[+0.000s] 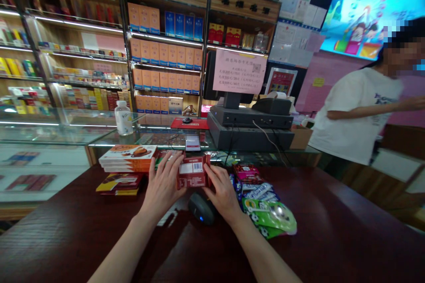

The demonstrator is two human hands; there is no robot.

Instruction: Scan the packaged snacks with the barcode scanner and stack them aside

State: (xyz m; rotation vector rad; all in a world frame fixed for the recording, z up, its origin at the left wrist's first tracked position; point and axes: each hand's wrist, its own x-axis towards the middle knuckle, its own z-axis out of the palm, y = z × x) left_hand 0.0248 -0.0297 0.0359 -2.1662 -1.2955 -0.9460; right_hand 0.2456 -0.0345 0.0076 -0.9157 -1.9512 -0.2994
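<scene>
Between my two hands is a dark red snack box [193, 171] with a barcode panel facing me. My left hand [165, 179] grips its left side, fingers over the top; my right hand [223, 190] closes on its right edge. Just below the box, a black barcode scanner [201, 208] with a small blue light lies on the dark wooden counter [109, 239]. White and orange snack boxes [129, 158] are stacked left of my left hand, with yellow and red packs [120, 184] in front. Right of my right hand lie a green pouch [274, 216] and blue-and-white wrapped packs [260, 192].
Behind the counter stand a cash register [249, 124] with a pink price sign [239, 70] and a clear bottle [123, 118] on a glass case. A person in a white shirt [358, 110] stands at the right. Shelves of boxed goods [166, 55] fill the back wall.
</scene>
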